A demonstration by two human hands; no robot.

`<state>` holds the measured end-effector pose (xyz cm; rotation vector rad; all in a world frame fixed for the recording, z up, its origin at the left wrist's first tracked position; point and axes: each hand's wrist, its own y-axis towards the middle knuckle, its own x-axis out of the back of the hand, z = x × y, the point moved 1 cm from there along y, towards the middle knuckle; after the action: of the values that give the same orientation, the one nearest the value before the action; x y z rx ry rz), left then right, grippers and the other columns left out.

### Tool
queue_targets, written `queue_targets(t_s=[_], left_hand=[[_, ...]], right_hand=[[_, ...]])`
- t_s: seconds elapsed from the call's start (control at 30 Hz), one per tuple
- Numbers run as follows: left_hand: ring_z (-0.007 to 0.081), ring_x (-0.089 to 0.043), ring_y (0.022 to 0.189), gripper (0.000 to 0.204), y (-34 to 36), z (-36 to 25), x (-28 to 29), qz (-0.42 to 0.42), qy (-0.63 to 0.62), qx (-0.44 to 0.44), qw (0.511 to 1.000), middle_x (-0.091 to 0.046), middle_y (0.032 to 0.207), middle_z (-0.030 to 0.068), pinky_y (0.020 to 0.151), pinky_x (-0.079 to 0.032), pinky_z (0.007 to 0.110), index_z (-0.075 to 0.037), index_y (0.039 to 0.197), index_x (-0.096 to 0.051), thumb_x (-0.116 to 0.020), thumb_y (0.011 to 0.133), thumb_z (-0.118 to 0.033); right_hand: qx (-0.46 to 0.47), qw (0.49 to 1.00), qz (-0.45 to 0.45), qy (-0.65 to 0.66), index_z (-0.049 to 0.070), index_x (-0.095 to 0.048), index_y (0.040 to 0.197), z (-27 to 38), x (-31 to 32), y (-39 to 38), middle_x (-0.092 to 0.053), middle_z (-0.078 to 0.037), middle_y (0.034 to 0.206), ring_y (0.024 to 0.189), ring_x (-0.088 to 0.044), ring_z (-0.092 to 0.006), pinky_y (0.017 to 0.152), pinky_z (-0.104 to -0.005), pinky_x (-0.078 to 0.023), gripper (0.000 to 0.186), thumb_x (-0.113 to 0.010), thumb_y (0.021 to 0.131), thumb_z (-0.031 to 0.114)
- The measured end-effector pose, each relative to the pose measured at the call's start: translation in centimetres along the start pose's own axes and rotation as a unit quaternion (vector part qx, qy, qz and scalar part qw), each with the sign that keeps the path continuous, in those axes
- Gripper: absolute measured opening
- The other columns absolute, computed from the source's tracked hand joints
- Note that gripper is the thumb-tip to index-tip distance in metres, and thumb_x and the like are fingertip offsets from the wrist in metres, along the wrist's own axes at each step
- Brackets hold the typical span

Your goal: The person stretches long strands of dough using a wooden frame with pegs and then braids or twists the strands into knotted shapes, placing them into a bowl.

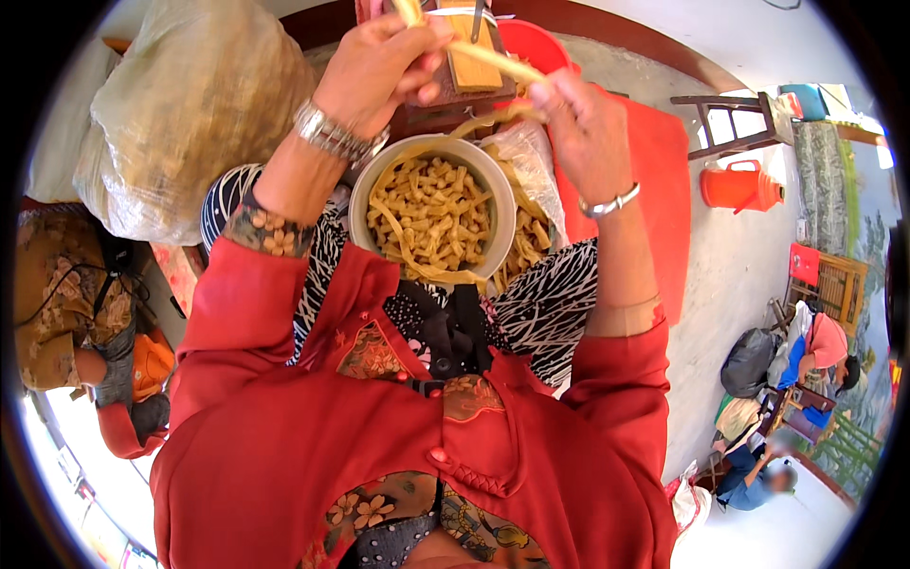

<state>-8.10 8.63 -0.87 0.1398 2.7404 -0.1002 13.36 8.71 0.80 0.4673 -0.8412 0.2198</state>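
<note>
A pale yellow strip [498, 64], soft and flat, is stretched between my two hands above the bowl. My left hand [384, 68], with a metal watch on its wrist, closes its fingers round one part of it. The other part is pinched in the fingertips of my right hand [590, 128], which wears a bangle; a loose length trails down from there toward the bowl. Below sits a round whitish bowl [505, 213] at my lap, holding many short knotted yellow strips [431, 204]. One long strip lies along its inner edge.
A small wooden board [474, 68] and a red basin [542, 43] stand beyond the bowl. Clear plastic [531, 152] with more strips lies to its right, beside a red surface [668, 190]. Big stuffed sacks [194, 114] stand left. People sit on both sides.
</note>
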Motion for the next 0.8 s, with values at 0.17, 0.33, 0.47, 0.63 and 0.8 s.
queue_targets(t_s=[0.17, 0.33, 0.47, 0.63, 0.8], left_hand=[[0.0209, -0.058, 0.051, 0.022, 6.6, 1.2, 0.5, -0.084, 0.202, -0.086, 0.972, -0.060, 0.064, 0.0149, 0.050, -0.045, 0.037, 0.002, 0.077, -0.060, -0.061, 0.080, -0.020], [0.0188, -0.060, 0.053, 0.016, 5.6, 2.8, 1.6, -0.161, 0.426, -0.236, 0.859, -0.062, 0.064, 0.0138, 0.050, -0.046, 0.035, 0.001, 0.076, -0.062, -0.059, 0.081, -0.015], [0.0023, -0.046, 0.046, 0.021, -0.7, 1.6, 2.2, -0.090, 0.370, -0.029, 0.924, -0.057, 0.062, -0.0024, 0.040, -0.037, 0.020, -0.004, 0.086, -0.063, -0.063, 0.085, -0.024], [0.0034, -0.054, 0.050, 0.028, -8.0, 8.0, 2.4, 0.010, 0.286, 0.164, 0.944, -0.062, 0.067, 0.0009, 0.039, -0.041, 0.021, -0.003, 0.097, -0.059, -0.064, 0.086, -0.027], [0.0102, -0.060, 0.078, 0.030, -11.3, 16.3, 3.1, 0.031, -0.022, 0.310, 0.950, -0.063, 0.092, 0.0088, 0.068, -0.050, 0.026, -0.003, 0.108, -0.057, -0.056, 0.091, -0.028]], right_hand=[[0.022, 0.991, -0.051, -0.121, 0.007, -0.053, 0.074, -2.6, 0.0, 5.0, -0.054, -0.013, 0.061, 0.059, -0.055, -0.0331, 0.053, -0.0423, -0.042, 0.034, -0.050, 0.090, 0.037], [-0.046, 0.991, 0.026, -0.122, 0.008, -0.059, 0.081, -7.1, -4.3, 3.4, -0.060, -0.017, 0.072, 0.069, -0.058, -0.0374, 0.059, -0.0468, -0.043, 0.026, -0.051, 0.088, 0.031], [-0.122, 0.986, -0.012, 0.113, 0.005, -0.062, 0.085, -5.8, -3.9, -2.3, -0.056, -0.007, 0.064, 0.059, -0.055, -0.0197, 0.055, -0.0328, -0.043, 0.027, -0.051, 0.092, 0.029], [-0.142, 0.947, 0.051, 0.282, 0.002, -0.060, 0.094, 0.9, -3.6, -6.9, -0.055, -0.004, 0.067, 0.060, -0.052, -0.0109, 0.054, -0.0256, -0.041, 0.026, -0.052, 0.092, 0.027], [0.017, 0.920, 0.172, 0.351, 0.003, -0.058, 0.092, 5.3, -8.2, -11.3, -0.051, 0.000, 0.069, 0.061, -0.049, -0.0087, 0.056, -0.0234, -0.041, 0.023, -0.048, 0.095, 0.024]])
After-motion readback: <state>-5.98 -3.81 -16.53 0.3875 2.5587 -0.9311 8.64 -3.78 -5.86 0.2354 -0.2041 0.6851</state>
